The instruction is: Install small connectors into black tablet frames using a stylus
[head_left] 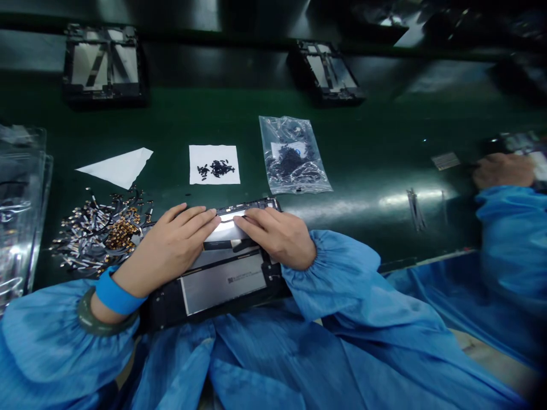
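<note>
In front of me lies an opened flat electronic device [233, 285], black-framed with silver panels and a printed label. My left hand [173, 242] reaches over its left part, fingers stretched out, the tips resting near a shiny silver strip by the far edge. From the other side my right hand [282, 236] lays its fingers on the same strip, the tips close to those of the left. Neither hand shows a separate part in its fingers; the thumb of the left is hidden. A pile of short cables with gold and silver ends [106, 230] lies beside my left forearm.
Small black pieces [220, 168] lie on a white paper square [205, 154]. Right of it is a clear bag of black parts [293, 159]; left, a folded white sheet [122, 166]. Clear plastic trays [21, 210] stand far left. Two similar devices [105, 65] sit behind. A co-worker's hand [504, 169] is at right.
</note>
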`<state>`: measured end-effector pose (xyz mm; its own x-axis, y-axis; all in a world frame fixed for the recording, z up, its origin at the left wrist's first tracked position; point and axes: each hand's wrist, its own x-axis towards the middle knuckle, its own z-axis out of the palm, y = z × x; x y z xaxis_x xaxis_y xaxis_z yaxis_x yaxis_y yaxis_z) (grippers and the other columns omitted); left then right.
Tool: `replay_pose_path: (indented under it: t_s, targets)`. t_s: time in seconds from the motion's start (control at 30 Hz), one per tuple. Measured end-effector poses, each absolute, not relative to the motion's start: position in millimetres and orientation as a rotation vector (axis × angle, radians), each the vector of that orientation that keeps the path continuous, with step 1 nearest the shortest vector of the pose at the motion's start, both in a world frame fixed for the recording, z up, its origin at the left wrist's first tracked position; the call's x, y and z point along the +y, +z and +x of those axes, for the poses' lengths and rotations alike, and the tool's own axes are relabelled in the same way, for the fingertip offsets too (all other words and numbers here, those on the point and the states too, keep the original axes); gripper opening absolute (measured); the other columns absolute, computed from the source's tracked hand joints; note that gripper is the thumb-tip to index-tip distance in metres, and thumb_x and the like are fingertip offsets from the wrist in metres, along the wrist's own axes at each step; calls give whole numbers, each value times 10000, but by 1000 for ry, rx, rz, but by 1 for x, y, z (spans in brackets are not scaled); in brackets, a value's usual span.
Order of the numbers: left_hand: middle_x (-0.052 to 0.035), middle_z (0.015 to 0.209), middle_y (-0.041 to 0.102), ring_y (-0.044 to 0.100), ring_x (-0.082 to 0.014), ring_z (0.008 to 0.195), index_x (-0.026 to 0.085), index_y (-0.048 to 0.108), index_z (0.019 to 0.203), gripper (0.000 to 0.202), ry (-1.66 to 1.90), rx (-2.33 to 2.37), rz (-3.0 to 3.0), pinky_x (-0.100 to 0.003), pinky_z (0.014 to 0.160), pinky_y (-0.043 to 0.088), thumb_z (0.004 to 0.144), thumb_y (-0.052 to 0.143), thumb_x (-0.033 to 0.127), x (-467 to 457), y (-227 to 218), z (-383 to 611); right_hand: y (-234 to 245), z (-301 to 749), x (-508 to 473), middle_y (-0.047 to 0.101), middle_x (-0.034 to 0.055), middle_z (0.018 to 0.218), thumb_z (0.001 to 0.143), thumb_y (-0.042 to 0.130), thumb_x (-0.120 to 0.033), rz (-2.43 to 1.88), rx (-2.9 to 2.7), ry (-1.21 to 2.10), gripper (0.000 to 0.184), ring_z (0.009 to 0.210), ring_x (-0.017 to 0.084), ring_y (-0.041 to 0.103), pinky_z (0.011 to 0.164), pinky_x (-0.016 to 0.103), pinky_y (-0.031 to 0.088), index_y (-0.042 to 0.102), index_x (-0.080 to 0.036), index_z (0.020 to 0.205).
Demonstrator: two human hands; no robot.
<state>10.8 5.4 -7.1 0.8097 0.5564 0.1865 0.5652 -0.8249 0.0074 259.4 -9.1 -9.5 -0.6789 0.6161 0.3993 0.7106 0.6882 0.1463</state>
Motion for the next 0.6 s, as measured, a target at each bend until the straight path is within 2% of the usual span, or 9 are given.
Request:
replay_pose_path:
  t_s: [0.2, 0.4, 0.6]
  targets:
    - [-143, 1305, 613, 552, -302, 1229, 135, 559, 1302, 407, -274, -938, -2965, -509, 1037, 440, 915, 435, 112, 5, -7, 11, -10, 260, -10, 705, 62, 1038, 1001, 380, -172, -1115, -2635, -334, 316, 771, 141, 555, 591, 292, 369, 649, -185, 1166]
    - [-173, 1300, 609, 559, -318, 1208, 103, 551, 1299, 400, -245, -908, -2939, -452, 880, 504, 922, 417, 107, 4, -4, 12, -6, 256, -9, 723, 55, 972, 982, 407, -141, -1065, -2591, -429, 301, 727, 147, 546, 555, 291, 350, 684, -159, 1099]
    - [-171, 1269, 627, 585, -310, 1164, 98, 563, 1273, 377, -276, -867, -2899, -437, 855, 498, 918, 435, 108, 5, -5, 11, -2, 261, -13, 720, 61, 1045, 981, 367, -136, -1167, -2658, -417, 335, 738, 155, 567, 553, 292, 390, 677, -147, 1105]
